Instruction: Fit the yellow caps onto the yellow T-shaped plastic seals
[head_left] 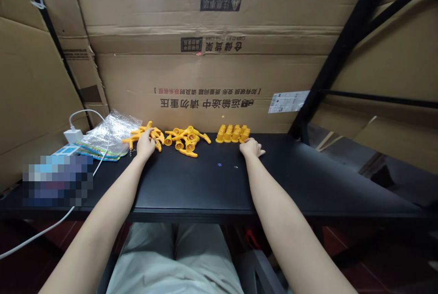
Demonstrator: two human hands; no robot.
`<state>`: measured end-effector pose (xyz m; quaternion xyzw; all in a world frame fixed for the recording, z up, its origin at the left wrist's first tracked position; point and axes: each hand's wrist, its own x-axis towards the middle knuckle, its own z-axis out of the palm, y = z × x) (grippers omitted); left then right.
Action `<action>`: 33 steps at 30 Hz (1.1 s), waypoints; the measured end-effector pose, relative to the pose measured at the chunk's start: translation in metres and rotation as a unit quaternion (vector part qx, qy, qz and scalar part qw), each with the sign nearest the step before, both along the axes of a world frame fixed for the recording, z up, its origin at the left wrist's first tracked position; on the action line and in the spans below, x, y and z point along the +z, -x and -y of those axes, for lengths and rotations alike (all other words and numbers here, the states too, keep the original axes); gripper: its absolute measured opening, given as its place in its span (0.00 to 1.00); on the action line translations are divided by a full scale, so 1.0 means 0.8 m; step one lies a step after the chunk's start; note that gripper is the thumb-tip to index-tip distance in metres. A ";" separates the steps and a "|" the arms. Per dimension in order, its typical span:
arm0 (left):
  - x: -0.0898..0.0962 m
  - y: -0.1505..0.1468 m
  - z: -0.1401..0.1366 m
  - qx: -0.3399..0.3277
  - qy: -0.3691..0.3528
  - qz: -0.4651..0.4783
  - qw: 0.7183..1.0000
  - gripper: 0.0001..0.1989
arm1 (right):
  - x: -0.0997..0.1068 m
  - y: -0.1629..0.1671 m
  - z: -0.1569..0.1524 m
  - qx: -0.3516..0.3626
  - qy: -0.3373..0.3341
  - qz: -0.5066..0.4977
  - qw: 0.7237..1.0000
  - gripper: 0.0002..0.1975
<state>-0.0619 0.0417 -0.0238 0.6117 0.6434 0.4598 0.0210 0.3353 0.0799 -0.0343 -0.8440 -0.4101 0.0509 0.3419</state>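
My left hand [146,145] reaches into a pile of yellow corkscrew handles [137,134] at the back left of the table. Its fingers are bent around a handle there, and the fingertips are partly hidden. Metal spirals stick out from some handles. To the right of that pile lies a loose heap of yellow corkscrew pieces [190,138] with cup-shaped ends. Farther right, several yellow caps [227,135] stand upright in tight rows. At the front right corner of these rows, my right hand [251,147] is closed, its fingertips against a cap; what lies inside its grip is hidden.
A black table [191,184] carries everything, with cardboard [212,70] upright behind it. On the left are clear plastic bags [111,134], a white charger [73,136] with a cable, and a blurred-out object [56,180]. A black metal post [338,52] rises at right.
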 end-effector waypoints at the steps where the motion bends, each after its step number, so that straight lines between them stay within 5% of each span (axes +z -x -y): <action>1: -0.002 0.002 -0.003 -0.005 -0.010 0.002 1.000 0.27 | -0.001 0.001 0.001 0.016 0.013 0.015 1.000 0.14; 11: -0.018 0.007 -0.018 0.024 -0.007 -0.028 0.999 0.23 | 0.016 0.024 0.010 0.075 0.121 0.153 0.978 0.18; 23: -0.028 0.011 -0.019 0.000 -0.013 -0.071 0.997 0.15 | 0.066 0.092 0.032 0.194 0.007 0.200 0.961 0.17; 33: -0.019 0.003 -0.019 -0.088 0.017 -0.078 0.993 0.13 | 0.034 0.121 0.036 0.395 0.004 0.244 0.886 0.17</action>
